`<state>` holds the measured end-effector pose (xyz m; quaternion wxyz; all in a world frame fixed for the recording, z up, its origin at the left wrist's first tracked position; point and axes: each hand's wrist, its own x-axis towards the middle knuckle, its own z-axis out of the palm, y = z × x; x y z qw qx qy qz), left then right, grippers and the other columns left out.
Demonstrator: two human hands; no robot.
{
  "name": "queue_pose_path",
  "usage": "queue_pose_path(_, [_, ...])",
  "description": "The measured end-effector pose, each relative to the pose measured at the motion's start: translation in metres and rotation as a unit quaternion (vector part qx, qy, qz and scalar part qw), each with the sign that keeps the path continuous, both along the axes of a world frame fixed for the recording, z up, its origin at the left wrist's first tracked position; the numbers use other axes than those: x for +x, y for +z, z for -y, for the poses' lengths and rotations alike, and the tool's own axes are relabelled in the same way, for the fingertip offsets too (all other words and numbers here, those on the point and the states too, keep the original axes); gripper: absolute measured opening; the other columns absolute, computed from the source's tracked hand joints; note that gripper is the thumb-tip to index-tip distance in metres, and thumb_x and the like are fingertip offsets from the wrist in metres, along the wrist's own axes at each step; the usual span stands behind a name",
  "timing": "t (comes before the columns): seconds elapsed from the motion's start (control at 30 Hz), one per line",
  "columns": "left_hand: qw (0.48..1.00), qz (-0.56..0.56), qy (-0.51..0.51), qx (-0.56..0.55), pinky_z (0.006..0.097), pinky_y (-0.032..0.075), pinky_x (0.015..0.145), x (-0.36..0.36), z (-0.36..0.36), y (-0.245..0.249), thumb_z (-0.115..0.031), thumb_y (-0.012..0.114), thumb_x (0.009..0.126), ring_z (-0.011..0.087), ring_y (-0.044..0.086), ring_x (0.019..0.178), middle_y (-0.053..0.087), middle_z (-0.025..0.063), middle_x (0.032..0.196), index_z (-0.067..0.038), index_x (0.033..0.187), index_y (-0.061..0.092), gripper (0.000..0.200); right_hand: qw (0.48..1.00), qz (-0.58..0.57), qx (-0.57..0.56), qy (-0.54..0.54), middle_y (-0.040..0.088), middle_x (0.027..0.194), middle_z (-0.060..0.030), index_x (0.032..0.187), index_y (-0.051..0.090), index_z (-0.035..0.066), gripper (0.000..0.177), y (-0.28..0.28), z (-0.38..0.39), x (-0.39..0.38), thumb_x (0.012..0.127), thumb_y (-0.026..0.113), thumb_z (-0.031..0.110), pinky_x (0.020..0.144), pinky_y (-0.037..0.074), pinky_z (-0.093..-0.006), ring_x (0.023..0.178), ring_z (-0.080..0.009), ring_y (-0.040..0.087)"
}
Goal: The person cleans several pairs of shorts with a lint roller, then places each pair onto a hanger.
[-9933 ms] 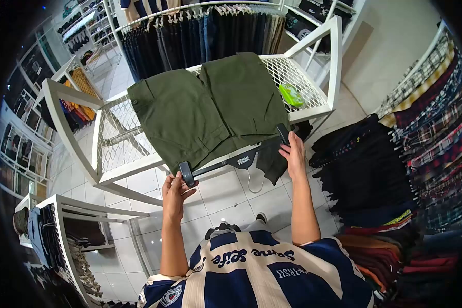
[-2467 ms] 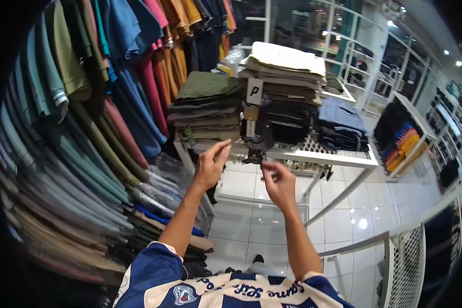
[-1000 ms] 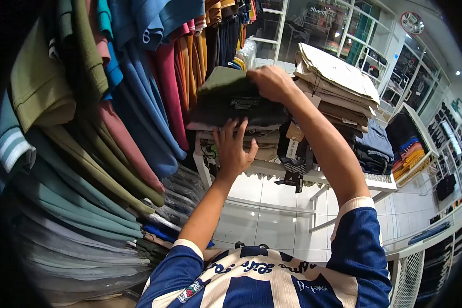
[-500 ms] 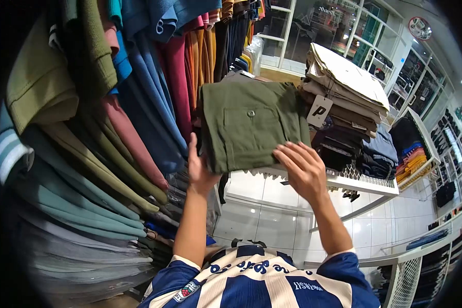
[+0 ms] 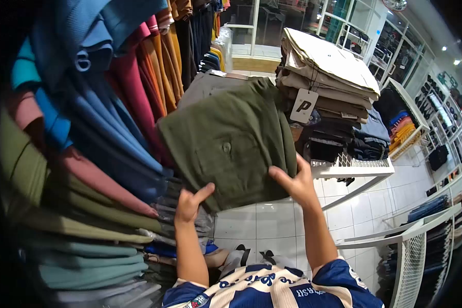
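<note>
Presently both hands clamp the folded olive trousers (image 5: 231,138), held up at 12 o'clock. The left hand (image 5: 190,203) pinches the near corner and the right hand (image 5: 296,184) grips the right edge. The near edge rises toward 2 o'clock.

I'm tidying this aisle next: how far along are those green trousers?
Done: the green trousers are folded flat. In hand: the left hand and right hand grip their lower edge. Left: they rest on no pile yet; the stacks stand behind.
</note>
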<state>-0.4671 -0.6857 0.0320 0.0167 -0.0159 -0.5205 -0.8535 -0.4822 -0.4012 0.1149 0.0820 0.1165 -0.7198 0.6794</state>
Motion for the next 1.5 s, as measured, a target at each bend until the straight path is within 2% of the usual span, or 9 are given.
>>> queue_pose_path(0.17, [0.996,0.036,0.013,0.084,0.0325,0.043,0.107,0.05,0.01,-0.036,-0.003,0.08,0.084,0.022,0.059,0.12,0.062,0.0112,0.134,0.005,0.143,0.05,0.066,0.999,0.043,0.026,0.013,0.07,0.12,-0.0119,0.131,0.06,-0.004,0.055,-0.041,-0.009,0.071,0.084,0.085,0.01,0.096,0.051,-0.032,0.108,-0.0165,0.065])
queue_pose_path(0.23, [0.997,0.024,0.075,-0.026,0.0326,0.04,0.108,0.07,0.005,-0.039,-0.008,0.08,0.086,0.0224,0.058,0.122,0.061,0.0113,0.136,0.006,0.142,0.05,0.065,0.992,0.127,0.015,0.008,0.071,0.119,-0.0133,0.13,0.059,-0.005,0.054,-0.037,-0.011,0.104,0.085,0.084,0.009,0.094,0.052,-0.031,0.106,-0.0163,0.065])
queue_pose_path(0.43, [0.997,0.014,-0.053,0.055,0.0372,0.04,0.111,0.105,-0.045,-0.045,-0.014,0.078,0.09,0.0262,0.059,0.125,0.062,0.0116,0.138,0.004,0.143,0.052,0.062,0.994,0.088,0.035,-0.046,0.073,0.114,-0.0146,0.132,0.058,-0.006,0.054,-0.047,-0.064,0.183,0.087,0.083,0.01,0.088,0.056,-0.0314,0.099,-0.0151,0.068])
queue_pose_path(0.63, [0.978,0.035,-0.174,-0.11,0.0316,0.044,0.104,0.136,-0.17,-0.017,-0.015,0.078,0.092,0.0207,0.059,0.116,0.064,0.0086,0.128,0.002,0.138,0.055,0.055,0.973,0.05,0.019,-0.226,0.073,0.113,-0.0145,0.131,0.058,-0.007,0.052,-0.056,-0.144,0.314,0.088,0.082,0.01,0.089,0.056,-0.0307,0.101,-0.0155,0.068])
queue_pose_path(0.77, [0.935,-0.035,-0.347,-0.07,0.0265,0.05,0.09,0.201,-0.291,-0.022,-0.013,0.072,0.098,0.0122,0.061,0.104,0.066,0.0039,0.121,0.002,0.132,0.058,0.039,0.913,0.048,0.016,-0.405,0.073,0.113,-0.0137,0.126,0.06,-0.007,0.047,-0.078,-0.208,0.444,0.088,0.082,0.008,0.092,0.054,-0.0322,0.101,-0.0159,0.067])
queue_pose_path(1.03, [0.798,-0.028,-0.599,-0.05,0.0304,0.052,0.097,0.404,-0.524,-0.022,-0.014,0.072,0.098,0.0179,0.062,0.114,0.062,0.0108,0.133,0.0,0.144,0.047,0.054,0.734,0.051,-0.01,-0.677,0.073,0.111,-0.0087,0.12,0.064,-0.004,0.034,-0.104,-0.273,0.692,0.091,0.077,0.007,0.09,0.052,-0.0287,0.099,-0.013,0.065])
queue_pose_path(1.27, [0.699,-0.224,-0.664,-0.146,0.0323,0.055,0.09,0.505,-0.638,-0.006,-0.015,0.082,0.089,0.0187,0.068,0.104,0.07,0.0135,0.115,0.003,0.13,0.057,0.052,0.591,-0.008,-0.015,-0.806,0.074,0.111,-0.0101,0.121,0.065,-0.006,0.036,-0.107,-0.302,0.78,0.091,0.077,0.011,0.09,0.052,-0.0302,0.097,-0.0146,0.067])
queue_pose_path(1.43, [0.691,-0.235,-0.68,-0.071,0.0315,0.056,0.089,0.538,-0.72,0.022,-0.016,0.084,0.087,0.0198,0.069,0.102,0.071,0.0156,0.113,0.007,0.127,0.057,0.054,0.507,-0.008,0.034,-0.861,0.076,0.101,-0.0087,0.112,0.07,-0.004,0.034,-0.077,-0.363,0.809,0.089,0.08,0.02,0.084,0.053,-0.0313,0.091,-0.0142,0.068])
queue_pose_path(1.5, [0.713,-0.27,-0.643,-0.068,0.0301,0.056,0.087,0.544,-0.754,0.018,-0.023,0.085,0.087,0.0204,0.068,0.102,0.069,0.0199,0.12,0.004,0.149,0.042,0.08,0.503,-0.06,-0.043,-0.861,0.076,0.101,-0.0116,0.113,0.07,-0.003,0.04,-0.068,-0.392,0.815,0.088,0.081,0.025,0.083,0.053,-0.0321,0.09,-0.0161,0.069])
